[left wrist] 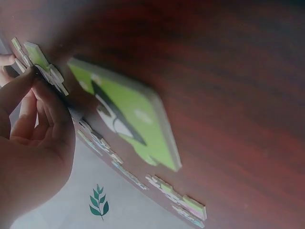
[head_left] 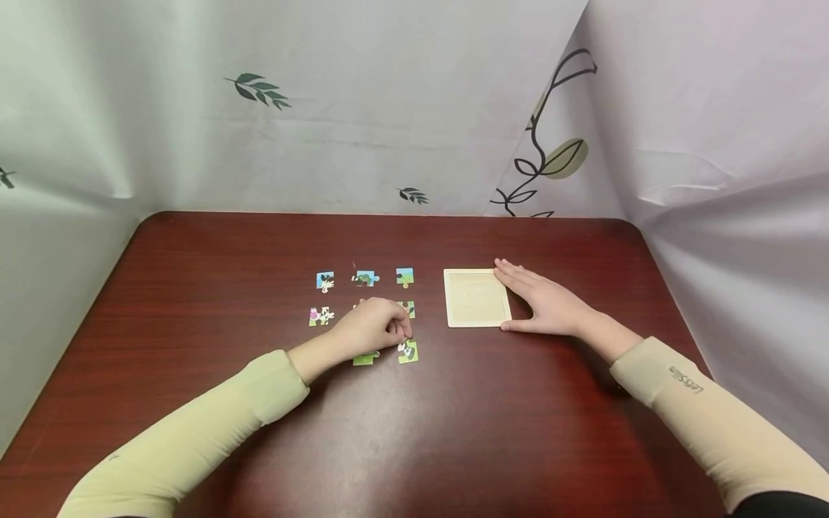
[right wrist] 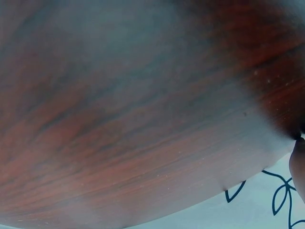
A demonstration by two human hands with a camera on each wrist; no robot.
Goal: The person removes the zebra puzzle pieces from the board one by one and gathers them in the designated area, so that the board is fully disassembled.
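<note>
My left hand (head_left: pixel 376 324) is low over a group of small picture puzzle pieces, thumb and forefinger pinching the edge of a green and white puzzle piece (head_left: pixel 408 352) at the group's near right corner. In the left wrist view those fingertips meet at this piece (left wrist: pixel 44 64). Another green piece (left wrist: pixel 126 114) lies close to that camera, partly under the hand in the head view. To the right lies a square, pale wooden puzzle tray (head_left: pixel 479 298). My right hand (head_left: pixel 547 302) rests against its right side, fingers straight at the far corner and thumb at the near corner.
Further pieces lie flat in loose rows, among them a blue-topped piece (head_left: pixel 325 281), a green and blue piece (head_left: pixel 404 277) and a pink and white piece (head_left: pixel 320 316). The left hand covers part of the group. A pale curtain (head_left: pixel 363 144) stands behind the dark red table (head_left: pixel 453 424).
</note>
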